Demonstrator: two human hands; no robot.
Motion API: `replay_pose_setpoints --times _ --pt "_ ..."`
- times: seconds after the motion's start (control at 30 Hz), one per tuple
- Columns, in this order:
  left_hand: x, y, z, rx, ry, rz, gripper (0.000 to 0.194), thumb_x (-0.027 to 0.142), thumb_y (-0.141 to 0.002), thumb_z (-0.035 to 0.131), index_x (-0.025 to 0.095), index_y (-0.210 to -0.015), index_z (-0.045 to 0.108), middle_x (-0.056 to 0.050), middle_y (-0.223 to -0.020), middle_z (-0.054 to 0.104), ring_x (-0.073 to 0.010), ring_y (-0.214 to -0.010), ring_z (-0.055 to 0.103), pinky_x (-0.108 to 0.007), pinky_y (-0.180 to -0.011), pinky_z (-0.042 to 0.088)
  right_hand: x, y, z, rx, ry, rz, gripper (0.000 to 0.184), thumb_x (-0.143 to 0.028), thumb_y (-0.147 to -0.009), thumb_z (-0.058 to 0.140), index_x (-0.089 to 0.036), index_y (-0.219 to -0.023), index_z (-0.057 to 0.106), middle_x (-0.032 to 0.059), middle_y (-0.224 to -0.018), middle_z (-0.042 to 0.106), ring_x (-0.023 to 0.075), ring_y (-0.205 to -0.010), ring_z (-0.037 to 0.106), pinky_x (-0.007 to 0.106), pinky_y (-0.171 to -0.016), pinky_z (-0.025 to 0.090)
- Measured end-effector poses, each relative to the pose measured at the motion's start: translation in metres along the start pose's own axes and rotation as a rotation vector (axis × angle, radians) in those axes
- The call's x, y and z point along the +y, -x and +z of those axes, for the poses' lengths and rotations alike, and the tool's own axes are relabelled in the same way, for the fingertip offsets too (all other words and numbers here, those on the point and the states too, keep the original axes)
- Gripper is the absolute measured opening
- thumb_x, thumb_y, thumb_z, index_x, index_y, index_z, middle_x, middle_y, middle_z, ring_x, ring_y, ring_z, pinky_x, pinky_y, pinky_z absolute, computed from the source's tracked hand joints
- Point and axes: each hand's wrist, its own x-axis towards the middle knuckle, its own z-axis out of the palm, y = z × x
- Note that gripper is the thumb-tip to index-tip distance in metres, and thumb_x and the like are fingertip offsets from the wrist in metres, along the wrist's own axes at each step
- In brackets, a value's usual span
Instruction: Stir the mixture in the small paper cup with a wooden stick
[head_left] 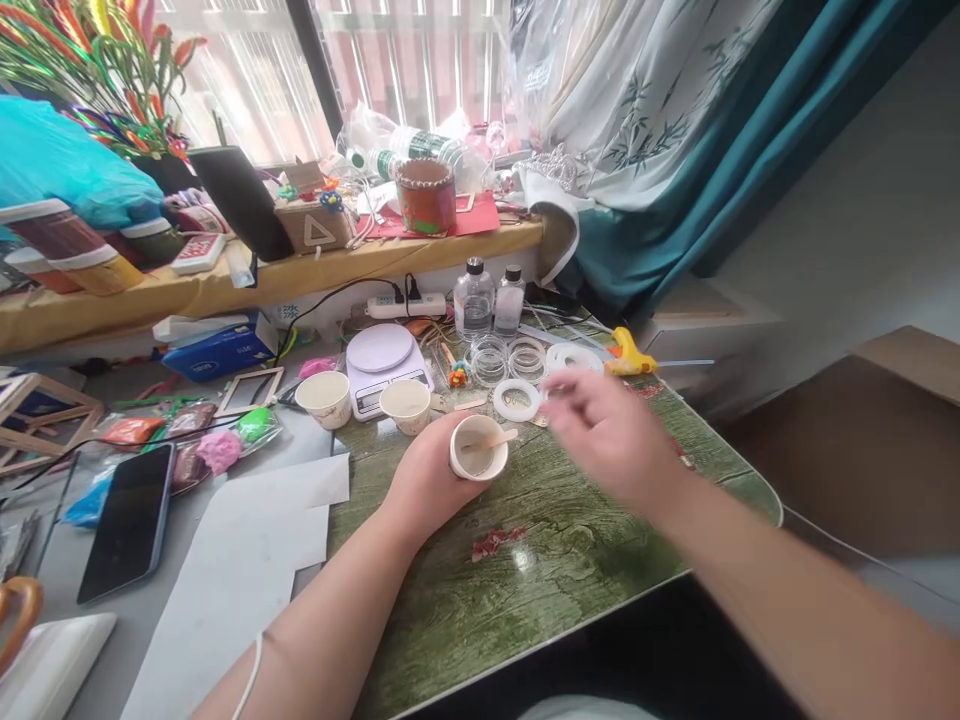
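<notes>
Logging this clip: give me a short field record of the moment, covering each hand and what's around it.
Left hand: grips a white paper cup holding a wooden stick
Right hand: motion-blurred above the table, nearest a white ring
Surface: green wood-pattern tabletop
Nearby: two more paper cups, digital kitchen scale, two capped bottles
Rest: smartphone, power strip

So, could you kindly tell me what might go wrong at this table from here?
The paper cup in the left hand could tip, with a wooden stick leaning in it. The right hand is close enough to perhaps knock the white ring. The two other paper cups stand beside the digital scale, so a bump might spill onto it.
</notes>
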Motion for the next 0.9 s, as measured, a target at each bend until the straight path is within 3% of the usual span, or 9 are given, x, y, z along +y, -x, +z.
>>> replay_pose_setpoints --times 0.07,0.13,0.2,0.4,0.53,0.63,0.73,0.9 --pt "0.0 -0.002 0.0 -0.004 0.0 0.018 0.036 0.026 -0.078 0.081 0.026 -0.112 0.067 -0.005 -0.109 0.078 -0.0255 -0.095 0.076 -0.038 -0.084 0.061 0.0 0.001 0.017 -0.096 0.023 0.007 0.026 -0.045 -0.101 0.064 -0.019 -0.099 0.067 -0.0033 -0.069 0.059 0.0134 -0.059 0.053 0.027 -0.056 0.042" --pt "-0.002 -0.003 -0.001 -0.014 -0.007 0.036 0.034 0.024 -0.078 0.08 0.027 -0.11 0.067 -0.005 -0.109 0.078 -0.0255 -0.095 0.075 -0.037 -0.082 0.061 0.0 0.001 0.032 -0.164 0.023 0.003 0.028 -0.041 -0.101 0.061 -0.02 -0.081 0.059 -0.0034 -0.066 0.057 0.0133 -0.06 0.05 0.027 -0.057 0.035" --pt "-0.003 -0.005 -0.002 -0.021 -0.02 0.05 0.032 0.023 -0.079 0.078 0.027 -0.109 0.067 -0.005 -0.108 0.078 -0.0256 -0.095 0.075 -0.037 -0.082 0.06 -0.001 -0.002 0.04 -0.153 0.018 -0.007 0.032 -0.034 -0.102 0.055 -0.021 -0.073 0.051 -0.0028 -0.067 0.057 0.0131 -0.063 0.049 0.027 -0.059 0.033" --pt "-0.002 -0.006 -0.003 -0.051 -0.015 0.074 0.033 0.021 -0.077 0.078 0.029 -0.108 0.069 -0.004 -0.107 0.079 -0.0267 -0.092 0.075 -0.038 -0.079 0.06 -0.005 -0.016 0.024 -0.115 0.105 -0.114 0.034 -0.031 -0.103 0.051 -0.021 -0.072 0.045 -0.0027 -0.067 0.05 0.0134 -0.063 0.045 0.028 -0.06 0.029" --pt "-0.002 -0.005 -0.001 -0.033 0.011 0.045 0.034 0.023 -0.076 0.079 0.031 -0.108 0.068 -0.003 -0.109 0.079 -0.0282 -0.094 0.075 -0.039 -0.076 0.06 -0.004 -0.018 0.022 -0.048 0.216 -0.221 0.033 -0.03 -0.105 0.049 -0.021 -0.073 0.047 -0.0004 -0.071 0.054 0.0142 -0.066 0.046 0.029 -0.063 0.03" --pt "-0.002 -0.005 0.001 -0.021 0.017 0.005 0.03 0.026 -0.079 0.077 0.031 -0.106 0.068 -0.003 -0.107 0.079 -0.0273 -0.092 0.076 -0.037 -0.072 0.06 -0.007 -0.016 0.024 -0.106 0.176 -0.253 0.035 -0.029 -0.104 0.05 -0.021 -0.07 0.046 -0.0014 -0.068 0.053 0.0132 -0.064 0.045 0.028 -0.062 0.03" --pt "-0.001 -0.004 0.001 -0.023 0.022 0.002 0.032 0.025 -0.078 0.077 0.03 -0.108 0.068 -0.003 -0.107 0.079 -0.0276 -0.093 0.076 -0.037 -0.075 0.06 -0.012 -0.016 0.021 -0.073 0.147 -0.189 0.035 -0.028 -0.103 0.053 -0.021 -0.069 0.044 -0.0018 -0.067 0.051 0.0131 -0.063 0.043 0.028 -0.06 0.029" --pt "-0.001 -0.005 -0.001 -0.047 0.027 0.007 0.03 0.027 -0.08 0.078 0.032 -0.107 0.066 -0.002 -0.108 0.078 -0.0273 -0.091 0.076 -0.037 -0.073 0.06 -0.016 -0.02 0.015 -0.128 0.026 -0.039 0.034 -0.031 -0.101 0.058 -0.021 -0.071 0.048 -0.004 -0.064 0.05 0.0121 -0.061 0.044 0.026 -0.058 0.029"
